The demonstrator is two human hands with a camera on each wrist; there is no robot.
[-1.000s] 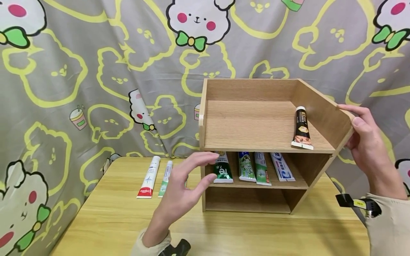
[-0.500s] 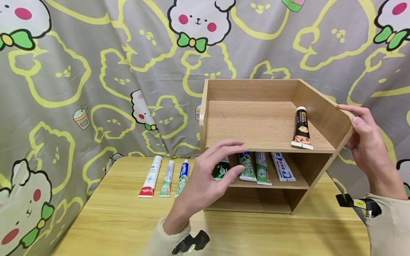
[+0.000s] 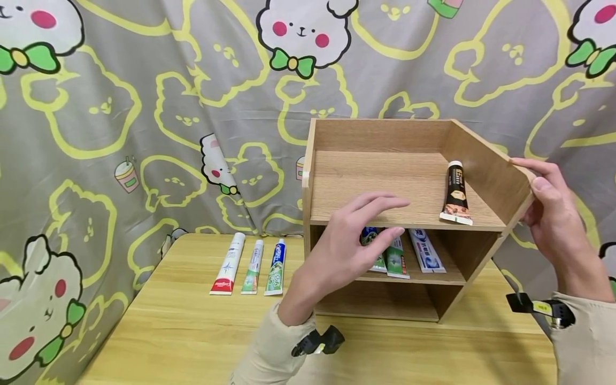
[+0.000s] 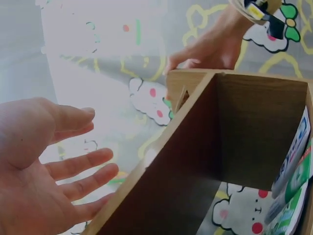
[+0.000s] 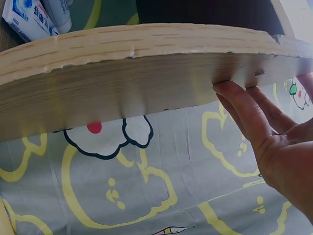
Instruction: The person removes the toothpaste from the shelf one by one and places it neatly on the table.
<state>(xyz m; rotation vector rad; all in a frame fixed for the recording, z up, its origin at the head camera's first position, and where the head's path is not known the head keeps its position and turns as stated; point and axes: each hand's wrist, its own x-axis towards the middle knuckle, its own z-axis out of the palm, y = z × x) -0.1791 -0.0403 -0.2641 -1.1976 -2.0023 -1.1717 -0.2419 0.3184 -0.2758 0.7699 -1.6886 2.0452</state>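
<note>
A wooden shelf unit stands on the table. Its top level carries one black toothpaste tube; on the middle level lie several tubes, among them a white and blue one. The left hand hovers before the middle level with fingers spread and slightly bent, holding nothing, and hides part of those tubes. In the left wrist view that hand shows thumb and fingers apart. The right hand holds the top edge of the shelf's right side panel; in the right wrist view its fingertips touch the panel.
Left of the shelf, three tubes lie side by side on the table: a white and red one, a white and green one and a blue and green one. A patterned curtain hangs behind.
The left hand has moved right across the shelf front, from beside the green tube at the left end, and uncovered the table tubes. The right hand has stayed on the side panel.
</note>
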